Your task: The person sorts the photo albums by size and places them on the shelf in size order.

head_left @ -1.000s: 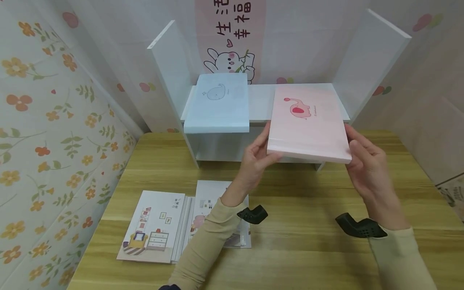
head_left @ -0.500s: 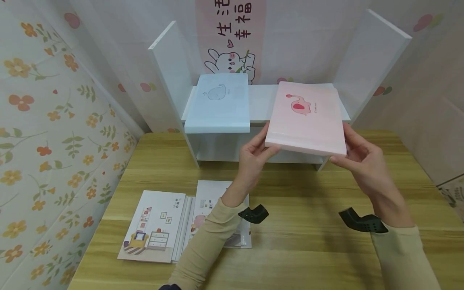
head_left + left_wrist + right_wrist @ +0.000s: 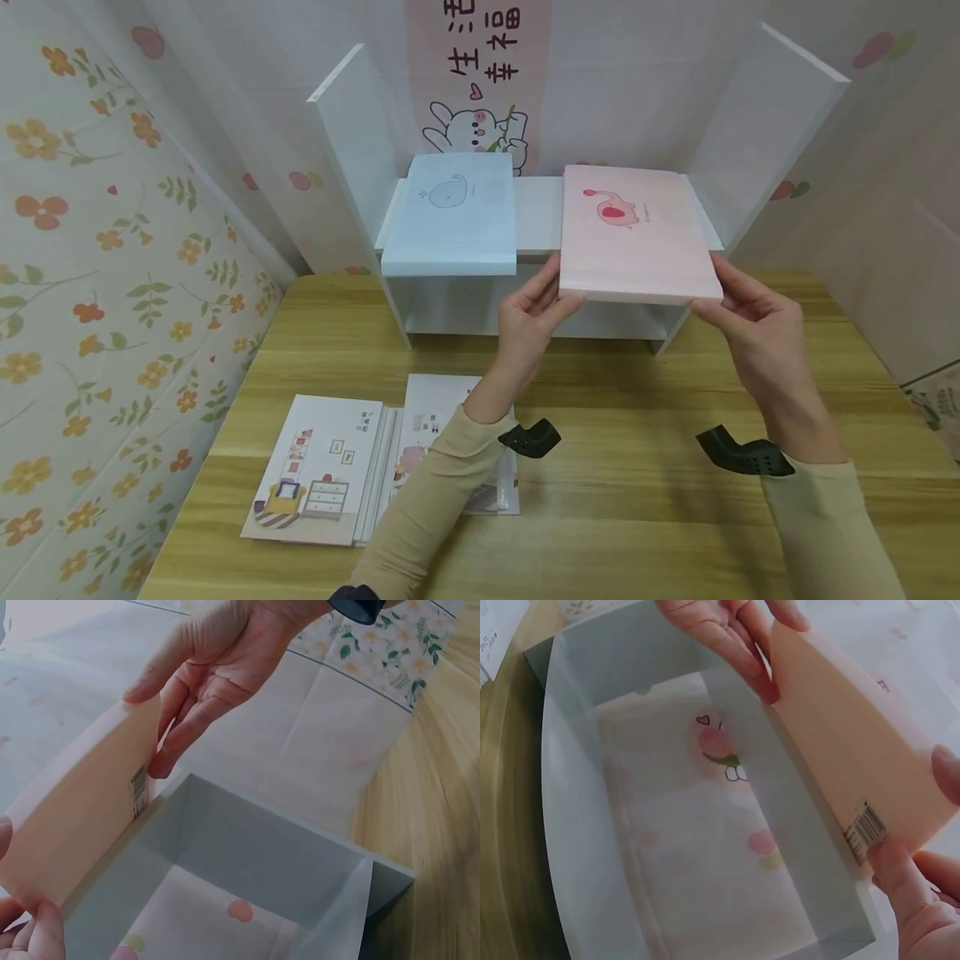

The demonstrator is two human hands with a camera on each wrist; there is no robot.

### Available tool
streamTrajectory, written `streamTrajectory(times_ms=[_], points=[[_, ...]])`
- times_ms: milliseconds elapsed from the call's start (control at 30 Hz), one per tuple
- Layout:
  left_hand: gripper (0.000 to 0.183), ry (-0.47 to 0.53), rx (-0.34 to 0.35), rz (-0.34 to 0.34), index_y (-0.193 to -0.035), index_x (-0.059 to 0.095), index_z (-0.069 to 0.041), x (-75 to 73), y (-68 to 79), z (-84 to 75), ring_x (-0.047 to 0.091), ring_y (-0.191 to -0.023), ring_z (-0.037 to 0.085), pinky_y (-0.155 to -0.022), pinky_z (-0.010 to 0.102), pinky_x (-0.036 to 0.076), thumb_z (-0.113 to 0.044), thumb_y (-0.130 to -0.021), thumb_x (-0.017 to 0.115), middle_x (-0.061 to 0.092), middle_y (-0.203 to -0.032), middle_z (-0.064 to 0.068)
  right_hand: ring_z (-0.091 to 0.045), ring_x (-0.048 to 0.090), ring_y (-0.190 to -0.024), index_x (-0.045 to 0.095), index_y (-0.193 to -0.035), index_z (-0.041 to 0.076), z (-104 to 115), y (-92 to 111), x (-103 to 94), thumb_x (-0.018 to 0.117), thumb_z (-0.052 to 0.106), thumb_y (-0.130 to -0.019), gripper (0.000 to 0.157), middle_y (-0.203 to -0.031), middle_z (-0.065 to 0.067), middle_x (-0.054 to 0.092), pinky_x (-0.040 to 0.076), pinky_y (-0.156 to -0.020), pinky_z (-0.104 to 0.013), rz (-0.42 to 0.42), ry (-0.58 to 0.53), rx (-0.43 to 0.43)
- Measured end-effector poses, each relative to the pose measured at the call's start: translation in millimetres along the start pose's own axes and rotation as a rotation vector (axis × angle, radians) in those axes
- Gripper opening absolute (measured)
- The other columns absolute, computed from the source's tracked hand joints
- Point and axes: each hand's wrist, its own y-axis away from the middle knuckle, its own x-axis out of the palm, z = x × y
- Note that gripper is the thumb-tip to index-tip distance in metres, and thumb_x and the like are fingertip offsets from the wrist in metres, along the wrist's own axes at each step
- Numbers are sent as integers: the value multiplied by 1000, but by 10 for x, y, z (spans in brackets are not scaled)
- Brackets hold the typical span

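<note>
A pink book (image 3: pixel 637 258) with an elephant on its cover lies nearly flat over the right part of the white shelf (image 3: pixel 538 218), its near edge jutting out past the shelf's front. My left hand (image 3: pixel 525 325) pinches its near left corner, thumb at the near edge and fingers under it. On the near right corner my right hand (image 3: pixel 765 337) holds it the same way. The right wrist view shows a barcode (image 3: pixel 866 825) on the book's underside beside the right fingers. To the left, a pale blue book (image 3: pixel 457 225) with a whale rests on the shelf.
Tall side panels (image 3: pixel 352 125) rise at both ends of the shelf, which stands on a wooden table (image 3: pixel 630 500). White illustrated books (image 3: pixel 322 458) lie on the table at front left, partly under the left forearm. A floral curtain (image 3: pixel 112 292) hangs at left.
The pink book has moved back and its near edge has straightened level with the shelf front. The right thumb has come round to the near edge. The blue book has stayed put.
</note>
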Motion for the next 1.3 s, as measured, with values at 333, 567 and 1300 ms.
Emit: streamTrajectory(times_ms=[333,567,1300], points=[[46,-57,56,-61,-125,52,11,8,-38,31,55,-116,24,-91,32,48,14,-81,63,52,-131,19,-19,64,-99,50,-125,-14,-59,-22,25,51,-21,-84,41,-115,-15,63,48,-85,-26,-116,-30,-23],[37,-117,116,-110,-116,58,14,26,-66,40,61,-106,24,-87,34,51,13,-80,65,59,-119,24,-20,65,-95,54,-120,-15,-84,-46,27,60,-12,-83,38,-108,-16,66,50,-82,-25,-168,-37,-42],[29,-207,114,-163,-109,59,18,130,-1,-178,63,-102,28,-84,33,52,12,-81,64,60,-114,28,-21,67,-88,59,-112,-17,-137,-66,60,62,-12,-81,32,-98,-17,67,52,-80,-27,-297,-50,-59]])
